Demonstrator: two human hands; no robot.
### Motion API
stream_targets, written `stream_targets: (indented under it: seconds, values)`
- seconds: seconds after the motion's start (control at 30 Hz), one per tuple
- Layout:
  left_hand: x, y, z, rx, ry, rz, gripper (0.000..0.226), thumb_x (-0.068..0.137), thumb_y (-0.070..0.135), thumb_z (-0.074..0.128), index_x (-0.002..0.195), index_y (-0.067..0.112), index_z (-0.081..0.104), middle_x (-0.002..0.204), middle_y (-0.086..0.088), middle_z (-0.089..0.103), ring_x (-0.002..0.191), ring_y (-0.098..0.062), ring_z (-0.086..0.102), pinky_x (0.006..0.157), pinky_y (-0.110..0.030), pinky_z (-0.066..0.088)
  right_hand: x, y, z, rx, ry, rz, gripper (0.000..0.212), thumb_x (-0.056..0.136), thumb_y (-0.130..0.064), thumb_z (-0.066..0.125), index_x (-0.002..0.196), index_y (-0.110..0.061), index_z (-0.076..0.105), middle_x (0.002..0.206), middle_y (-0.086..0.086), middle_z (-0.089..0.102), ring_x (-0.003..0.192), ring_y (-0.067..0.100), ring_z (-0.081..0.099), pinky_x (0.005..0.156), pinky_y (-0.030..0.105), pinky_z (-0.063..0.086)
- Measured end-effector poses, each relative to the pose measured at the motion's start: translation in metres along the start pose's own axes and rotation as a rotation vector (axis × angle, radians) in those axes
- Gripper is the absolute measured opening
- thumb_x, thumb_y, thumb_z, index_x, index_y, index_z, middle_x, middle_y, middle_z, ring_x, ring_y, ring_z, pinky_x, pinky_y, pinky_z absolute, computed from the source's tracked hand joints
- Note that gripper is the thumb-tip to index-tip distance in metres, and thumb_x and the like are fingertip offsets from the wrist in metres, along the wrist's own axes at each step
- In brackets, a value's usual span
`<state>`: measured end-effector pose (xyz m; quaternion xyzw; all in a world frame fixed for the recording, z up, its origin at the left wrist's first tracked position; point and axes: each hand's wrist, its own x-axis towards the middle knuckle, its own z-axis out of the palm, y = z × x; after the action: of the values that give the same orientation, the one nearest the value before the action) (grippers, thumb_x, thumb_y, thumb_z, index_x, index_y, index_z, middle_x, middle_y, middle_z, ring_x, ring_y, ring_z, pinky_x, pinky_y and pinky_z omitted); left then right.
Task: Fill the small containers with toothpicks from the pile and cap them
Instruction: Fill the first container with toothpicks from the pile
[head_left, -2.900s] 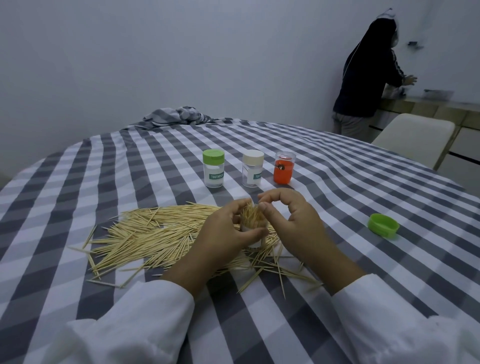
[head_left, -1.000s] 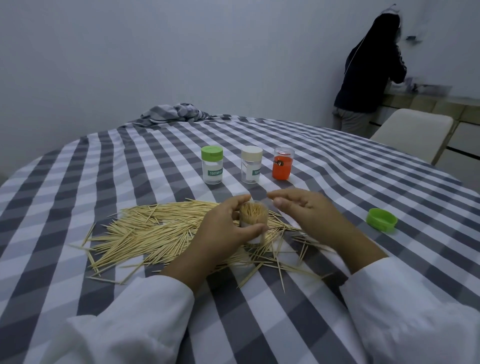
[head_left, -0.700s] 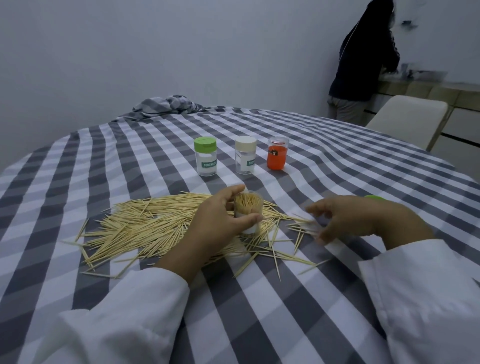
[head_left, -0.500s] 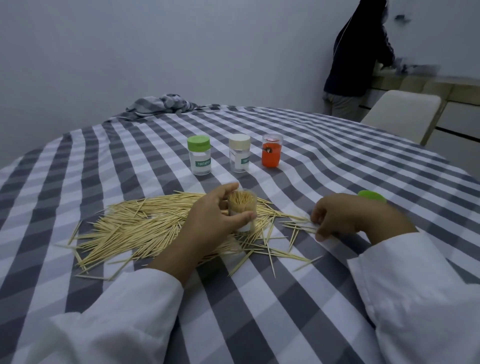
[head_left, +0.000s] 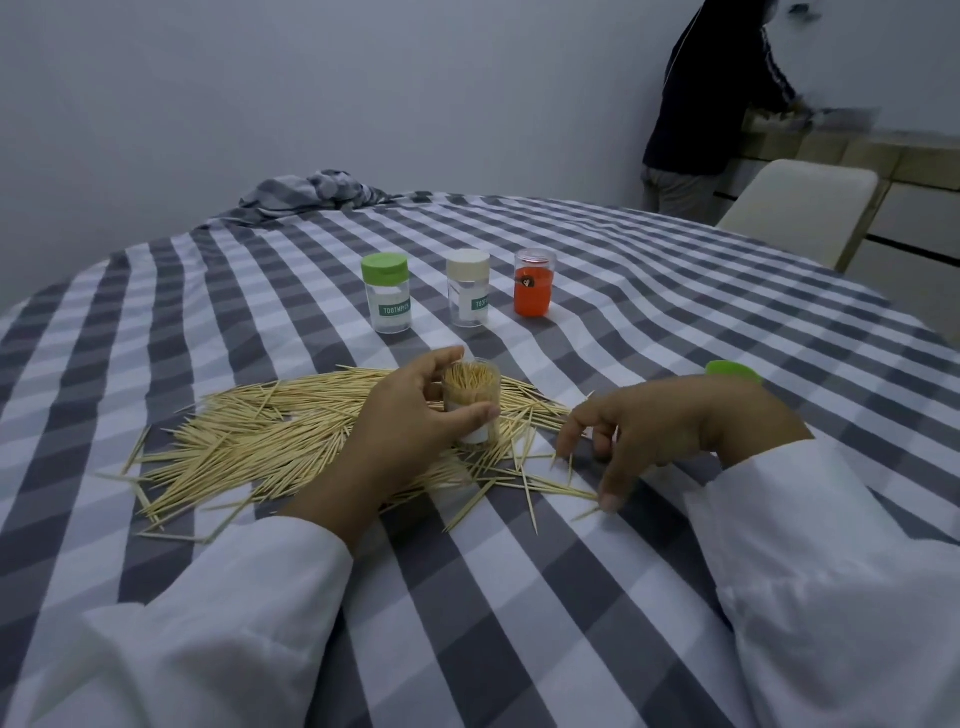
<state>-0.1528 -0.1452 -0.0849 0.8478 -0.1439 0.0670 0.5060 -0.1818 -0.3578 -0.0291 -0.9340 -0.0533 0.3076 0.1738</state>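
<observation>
My left hand (head_left: 402, 423) grips a small clear container (head_left: 471, 402) that stands upright and uncapped at the right end of the toothpick pile (head_left: 260, 434), packed with toothpicks. My right hand (head_left: 662, 426) hovers low to the right of it, over scattered toothpicks. Its thumb and fingers pinch a few toothpicks, and one finger touches the cloth. A loose green cap (head_left: 733, 370) lies behind that hand, partly hidden. Further back stand a green-capped container (head_left: 387, 296), a cream-capped container (head_left: 468, 291) and an orange container (head_left: 533, 285).
The table wears a grey and white checked cloth (head_left: 519, 597), bunched up at the far edge (head_left: 311, 189). A pale chair (head_left: 795, 208) stands at the back right. Beyond it a person in dark clothes (head_left: 696, 104) faces a counter.
My right hand left the container's mouth, swung right towards the green cap, then came down onto the loose toothpicks. My left hand kept hold of the container.
</observation>
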Motion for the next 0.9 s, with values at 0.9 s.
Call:
stream_targets:
  seconds: [0.9]
  values:
    - [0.001,-0.002,-0.001,0.013,-0.008,0.008,0.074,0.071,0.03,0.081,0.137,0.025,0.048,0.124,0.001,0.062,0.111,-0.009,0.058,0.08,-0.014,0.047,0.02,0.019,-0.005,0.138,0.291,0.096,0.081,0.073,-0.027,0.078,0.142,-0.027,0.035,0.145,0.007,0.039,0.124,0.028,0.044,0.098,0.039,0.042]
